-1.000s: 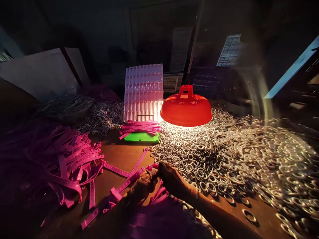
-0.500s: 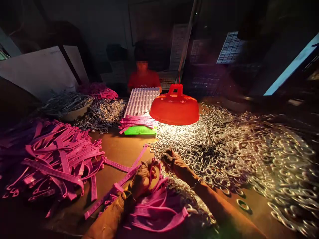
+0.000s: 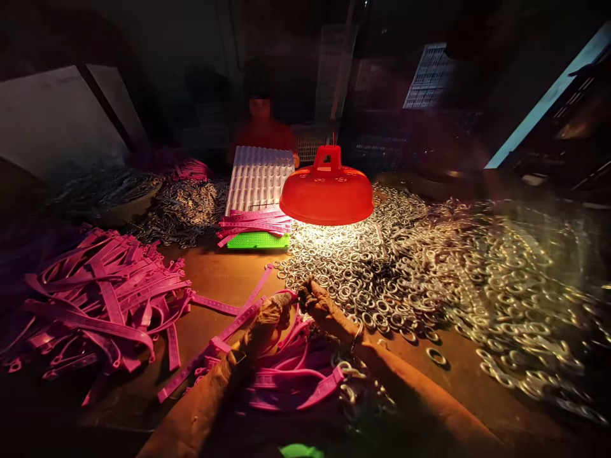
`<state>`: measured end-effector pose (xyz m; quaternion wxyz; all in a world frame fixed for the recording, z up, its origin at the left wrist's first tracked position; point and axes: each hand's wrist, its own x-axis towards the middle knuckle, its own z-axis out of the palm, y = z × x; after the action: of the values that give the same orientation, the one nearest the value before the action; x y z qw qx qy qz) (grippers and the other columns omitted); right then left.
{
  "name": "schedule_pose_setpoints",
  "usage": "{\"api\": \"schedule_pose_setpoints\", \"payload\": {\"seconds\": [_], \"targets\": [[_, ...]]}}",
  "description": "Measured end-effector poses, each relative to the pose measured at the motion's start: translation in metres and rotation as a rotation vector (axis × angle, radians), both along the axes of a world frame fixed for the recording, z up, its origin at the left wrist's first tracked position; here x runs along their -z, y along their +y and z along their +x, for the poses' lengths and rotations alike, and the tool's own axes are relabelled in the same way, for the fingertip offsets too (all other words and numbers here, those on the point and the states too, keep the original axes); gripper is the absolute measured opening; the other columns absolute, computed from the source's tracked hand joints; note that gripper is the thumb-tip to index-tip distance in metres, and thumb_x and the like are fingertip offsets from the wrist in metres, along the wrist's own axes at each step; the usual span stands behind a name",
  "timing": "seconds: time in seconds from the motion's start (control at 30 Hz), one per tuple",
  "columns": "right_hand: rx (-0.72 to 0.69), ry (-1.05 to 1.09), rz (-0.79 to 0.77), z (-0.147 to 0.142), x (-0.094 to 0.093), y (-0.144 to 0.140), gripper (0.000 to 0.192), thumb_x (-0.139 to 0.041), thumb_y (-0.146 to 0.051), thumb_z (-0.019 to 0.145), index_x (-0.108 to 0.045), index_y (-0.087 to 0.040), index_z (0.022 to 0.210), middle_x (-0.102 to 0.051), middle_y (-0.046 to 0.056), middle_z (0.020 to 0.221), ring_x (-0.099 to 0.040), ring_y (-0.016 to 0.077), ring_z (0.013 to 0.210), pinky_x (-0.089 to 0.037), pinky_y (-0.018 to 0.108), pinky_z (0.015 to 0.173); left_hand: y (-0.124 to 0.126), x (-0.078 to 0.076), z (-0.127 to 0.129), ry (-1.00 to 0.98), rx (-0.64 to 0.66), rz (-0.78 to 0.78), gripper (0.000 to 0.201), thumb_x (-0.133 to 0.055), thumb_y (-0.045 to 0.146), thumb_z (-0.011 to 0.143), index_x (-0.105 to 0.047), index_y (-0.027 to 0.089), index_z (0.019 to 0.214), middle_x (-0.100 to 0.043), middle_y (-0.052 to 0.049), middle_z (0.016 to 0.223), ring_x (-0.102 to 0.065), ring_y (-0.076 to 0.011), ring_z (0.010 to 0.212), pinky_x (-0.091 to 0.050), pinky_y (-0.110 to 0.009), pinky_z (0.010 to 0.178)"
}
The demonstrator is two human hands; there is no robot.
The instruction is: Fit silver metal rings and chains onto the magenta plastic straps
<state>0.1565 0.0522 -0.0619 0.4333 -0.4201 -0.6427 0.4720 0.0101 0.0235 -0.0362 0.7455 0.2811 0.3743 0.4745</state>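
My left hand (image 3: 273,313) is closed, pinching a pink strap (image 3: 294,298) near its upper end. Close beside it, my right hand (image 3: 319,304) has its fingers pressed together at that same end; what sits between them is too small and dark to make out. Below both hands lies a bundle of pink straps (image 3: 286,380), some curled into loops. Several metal rings (image 3: 351,381) lie loose at its right side. Just beyond my right hand spreads a large heap of metal rings (image 3: 377,296).
A red lamp (image 3: 327,196) hangs low over the rings. Behind it stand a ridged white tray (image 3: 261,178) and a green perforated basket (image 3: 258,240) with pink straps on it. More pink straps (image 3: 114,286) are piled left. Across the table sits a person in red (image 3: 265,133).
My right hand has come down and closer to my left, whose fingers have drawn tighter on the strap. The view has shifted slightly, and a green edge now shows at the bottom.
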Motion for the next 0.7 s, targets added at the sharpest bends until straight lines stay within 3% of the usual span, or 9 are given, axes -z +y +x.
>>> {"api": "schedule_pose_setpoints", "payload": {"seconds": [0.13,0.27,0.37,0.5,0.63,0.7], "targets": [[0.046,-0.045,0.041,0.000,0.004,-0.001,0.017,-0.044,-0.035,0.084,-0.040,-0.021,0.076,-0.037,-0.003,0.064,-0.029,0.0111,0.058,-0.031,0.023,0.053,0.000,0.002,0.001,-0.016,0.032,-0.014,0.038,-0.075,0.036,0.069,-0.042,0.018,0.072,-0.026,0.011,0.053,-0.016,-0.0014,0.043,-0.011,-0.016,0.040],[0.037,0.001,-0.086,-0.002,0.000,-0.003,0.024,-0.037,-0.039,0.085,-0.034,-0.021,0.070,-0.032,-0.004,0.062,-0.026,0.0105,0.058,-0.028,0.023,0.051,-0.004,0.003,-0.001,0.028,0.059,-0.015,0.036,-0.071,0.037,0.075,-0.041,0.018,0.073,-0.030,0.009,0.055,-0.017,-0.0022,0.045,-0.010,-0.018,0.041],[0.039,0.032,-0.149,-0.004,-0.007,-0.004,0.024,-0.041,-0.041,0.082,-0.034,-0.021,0.070,-0.035,-0.003,0.065,-0.027,0.0106,0.060,-0.029,0.023,0.052,-0.003,0.006,-0.005,0.067,0.134,-0.034,0.034,-0.070,0.038,0.077,-0.043,0.018,0.073,-0.030,0.009,0.054,-0.017,-0.0023,0.044,-0.010,-0.019,0.041],[0.025,-0.020,-0.210,-0.006,-0.015,-0.004,0.024,-0.035,-0.038,0.085,-0.032,-0.022,0.068,-0.035,-0.004,0.061,-0.028,0.0105,0.056,-0.027,0.023,0.050,0.003,0.010,-0.010,0.040,0.202,-0.135,0.035,-0.072,0.037,0.073,-0.042,0.018,0.072,-0.035,0.010,0.051,-0.017,-0.0015,0.040,-0.007,-0.018,0.039],[0.052,-0.249,0.027,-0.005,-0.012,-0.003,0.006,-0.041,-0.026,0.081,-0.042,-0.020,0.079,-0.037,-0.005,0.058,-0.029,0.0106,0.054,-0.022,0.023,0.051,0.008,0.006,-0.008,-0.062,0.188,-0.201,0.039,-0.075,0.032,0.068,-0.039,0.019,0.070,-0.037,0.010,0.049,-0.018,-0.0001,0.037,-0.006,-0.016,0.037],[0.089,-0.341,0.143,-0.004,-0.007,-0.002,0.016,-0.042,-0.020,0.076,-0.046,-0.019,0.092,-0.039,-0.005,0.059,-0.029,0.0108,0.054,-0.022,0.024,0.052,0.009,0.007,-0.006,-0.102,0.181,-0.246,0.037,-0.075,0.029,0.069,-0.040,0.018,0.071,-0.040,0.010,0.049,-0.021,0.0001,0.036,-0.007,-0.015,0.036]]}}
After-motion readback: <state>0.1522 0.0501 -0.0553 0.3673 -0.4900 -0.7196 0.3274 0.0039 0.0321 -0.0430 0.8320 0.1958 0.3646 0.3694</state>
